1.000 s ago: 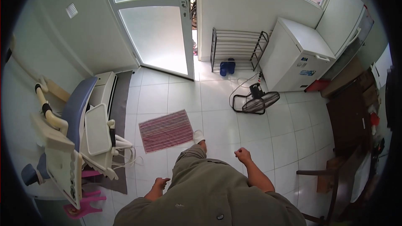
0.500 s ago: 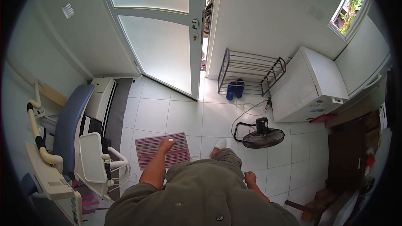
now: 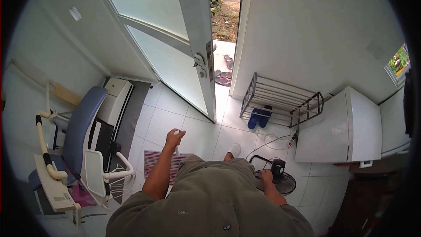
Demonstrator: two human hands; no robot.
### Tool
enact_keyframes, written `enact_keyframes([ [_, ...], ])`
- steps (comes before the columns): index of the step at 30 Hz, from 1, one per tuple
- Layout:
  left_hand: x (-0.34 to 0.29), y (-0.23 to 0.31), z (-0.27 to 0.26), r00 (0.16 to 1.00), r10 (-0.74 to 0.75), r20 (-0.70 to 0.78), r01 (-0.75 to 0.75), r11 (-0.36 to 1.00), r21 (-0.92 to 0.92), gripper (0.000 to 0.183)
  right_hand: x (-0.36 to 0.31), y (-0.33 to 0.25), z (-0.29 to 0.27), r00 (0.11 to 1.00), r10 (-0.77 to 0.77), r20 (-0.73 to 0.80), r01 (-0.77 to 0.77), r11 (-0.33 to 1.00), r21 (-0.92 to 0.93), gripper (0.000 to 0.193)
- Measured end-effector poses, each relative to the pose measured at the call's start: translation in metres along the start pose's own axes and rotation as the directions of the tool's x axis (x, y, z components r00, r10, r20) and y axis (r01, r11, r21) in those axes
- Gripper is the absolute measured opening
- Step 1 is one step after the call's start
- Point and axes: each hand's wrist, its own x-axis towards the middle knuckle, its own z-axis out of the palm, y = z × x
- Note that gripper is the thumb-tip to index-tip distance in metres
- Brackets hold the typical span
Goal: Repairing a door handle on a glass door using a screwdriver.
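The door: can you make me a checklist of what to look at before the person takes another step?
1. Door open: ok, it stands partly open.
2. No shoes to trip on just outside: not ok, dark sandals lie there.
3. Left hand empty: not ok, it grips a white thing.
4. Right hand away from the fan: cannot tell, it overlaps the fan in this view.
5. Shoes on both feet: cannot tell, only one white shoe shows.
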Motion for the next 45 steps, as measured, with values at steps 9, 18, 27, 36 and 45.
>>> enact_keyframes([
  [9, -0.003, 0.119, 0.048, 0.995, 0.074, 0.067, -0.063, 0.985, -0.162, 0.029, 0.007, -0.228, -0.022, 0.974, -0.226, 0.033, 0.215, 0.956, 0.200, 0.019],
  [18, 0.003, 0.183, 0.062, 0.920, 0.340, 0.195, -0.230, 0.872, -0.432, 0.042, -0.049, -0.313, 0.026, 0.891, -0.323, 0.320, 0.011, 0.719, 0.695, 0.023],
  [27, 0.005, 0.206, 0.064, 0.939, 0.326, 0.110, -0.275, 0.903, -0.329, 0.024, -0.106, -0.394, 0.047, 0.753, -0.491, 0.439, 0.018, 0.682, 0.731, 0.024],
  [36, 0.004, 0.223, 0.077, 0.771, 0.629, -0.096, -0.617, 0.777, 0.127, 0.019, -0.178, -0.463, 0.048, 0.548, -0.744, 0.383, 0.495, 0.657, 0.569, 0.031],
  [45, 0.011, 0.221, 0.092, 0.658, 0.737, -0.152, -0.702, 0.674, 0.228, 0.019, -0.198, -0.495, 0.055, 0.479, -0.841, 0.254, 0.704, 0.540, 0.461, 0.046],
])
